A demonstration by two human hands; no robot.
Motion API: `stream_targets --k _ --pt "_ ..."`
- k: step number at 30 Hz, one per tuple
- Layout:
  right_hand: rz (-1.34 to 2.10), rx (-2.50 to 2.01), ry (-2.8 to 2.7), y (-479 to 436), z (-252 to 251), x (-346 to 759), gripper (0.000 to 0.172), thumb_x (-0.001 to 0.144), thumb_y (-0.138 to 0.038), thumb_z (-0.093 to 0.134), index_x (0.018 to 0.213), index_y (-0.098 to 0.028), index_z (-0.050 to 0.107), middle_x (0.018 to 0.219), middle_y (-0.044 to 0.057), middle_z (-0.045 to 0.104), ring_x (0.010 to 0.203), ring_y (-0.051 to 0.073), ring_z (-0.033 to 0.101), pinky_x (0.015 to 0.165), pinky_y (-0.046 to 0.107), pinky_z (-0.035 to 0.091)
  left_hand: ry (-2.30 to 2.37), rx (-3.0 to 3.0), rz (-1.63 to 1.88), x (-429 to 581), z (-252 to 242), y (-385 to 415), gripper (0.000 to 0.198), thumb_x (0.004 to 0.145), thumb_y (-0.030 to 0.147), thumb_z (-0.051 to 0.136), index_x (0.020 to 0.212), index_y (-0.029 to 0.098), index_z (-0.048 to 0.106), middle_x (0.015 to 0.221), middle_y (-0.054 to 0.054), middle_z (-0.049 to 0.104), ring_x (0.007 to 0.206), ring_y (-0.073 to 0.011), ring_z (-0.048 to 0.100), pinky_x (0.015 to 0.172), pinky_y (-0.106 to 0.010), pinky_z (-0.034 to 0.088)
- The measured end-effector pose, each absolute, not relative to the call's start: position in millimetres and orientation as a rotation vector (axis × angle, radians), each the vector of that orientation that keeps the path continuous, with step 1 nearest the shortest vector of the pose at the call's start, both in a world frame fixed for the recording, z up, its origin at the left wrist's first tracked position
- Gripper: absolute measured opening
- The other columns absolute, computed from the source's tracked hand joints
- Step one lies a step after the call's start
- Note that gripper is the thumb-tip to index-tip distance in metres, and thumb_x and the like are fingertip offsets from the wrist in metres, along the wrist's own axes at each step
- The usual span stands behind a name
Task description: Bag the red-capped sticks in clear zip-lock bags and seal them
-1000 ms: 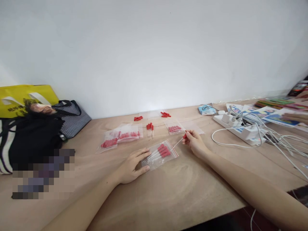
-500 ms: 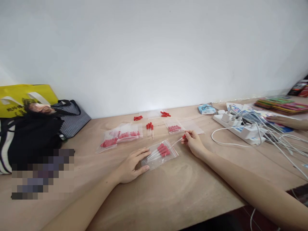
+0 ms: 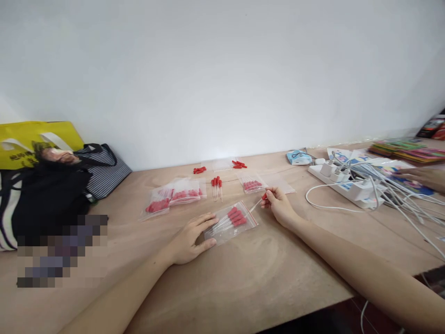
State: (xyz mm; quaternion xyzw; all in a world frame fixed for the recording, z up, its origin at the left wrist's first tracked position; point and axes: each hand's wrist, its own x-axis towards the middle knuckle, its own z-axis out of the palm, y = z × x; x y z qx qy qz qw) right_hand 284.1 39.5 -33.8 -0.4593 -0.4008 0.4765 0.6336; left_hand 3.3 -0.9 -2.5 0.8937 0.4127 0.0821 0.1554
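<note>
Our red-ended stick (image 3: 264, 196) has edged toward the bag (image 3: 225, 236); our right hand (image 3: 280, 208) pinches it at the bag's red-lined edge, our left hand (image 3: 193, 236) spread on the opposite end.

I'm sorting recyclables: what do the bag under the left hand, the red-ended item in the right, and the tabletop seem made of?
Bag: likely thin, clear plastic film, glossy; contents show through. Red-ended item: the red end looks like smooth plastic or rubber, evenly coloured; its thin pale shaft could be metal or plastic. Tabletop: likely plywood, dull, with swirling grain.
</note>
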Motion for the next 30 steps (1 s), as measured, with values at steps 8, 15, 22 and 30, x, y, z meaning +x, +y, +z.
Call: stream_targets --k 8,15,22,30 --pt "1.203 -1.037 -0.924 33 -27 281 0.022 0.068 -0.033 0.055 0.08 -0.02 0.041 0.06 -0.007 0.052 0.047 0.007 0.052 0.046 0.022 0.044 1.174 2.565 0.259 3 -2 -1 0.049 0.083 0.046 0.041 0.128 0.027 0.035 0.137 -0.003 0.03 0.125 -0.0232 0.028 0.101 -0.04 0.028" --pt "1.344 -0.961 -0.902 25 -24 276 0.018 0.07 -0.026 0.057 0.078 -0.021 0.042 0.065 -0.004 0.056 0.057 0.01 0.059 0.059 0.026 0.05 1.164 2.572 0.273 3 -2 0 0.05 0.083 0.046 0.041 0.129 0.027 0.032 0.138 -0.003 0.029 0.124 -0.0229 0.029 0.101 -0.039 0.028" --pt "1.507 -0.942 -0.932 24 -26 277 0.018 0.07 -0.025 0.061 0.076 -0.02 0.044 0.068 -0.001 0.058 0.062 0.012 0.062 0.063 0.029 0.052 1.161 2.573 0.274 4 -2 -1 0.051 0.084 0.045 0.04 0.13 0.027 0.03 0.137 -0.003 0.029 0.124 -0.023 0.028 0.101 -0.04 0.028" --pt "1.43 -1.121 -1.333 23 -26 271 0.024 0.062 -0.033 0.067 0.07 -0.015 0.053 0.049 -0.005 0.054 0.043 0.006 0.051 0.044 0.018 0.044 1.178 2.574 0.279 3 -2 -1 0.051 0.083 0.046 0.041 0.129 0.027 0.032 0.137 -0.003 0.03 0.124 -0.024 0.028 0.101 -0.04 0.028"
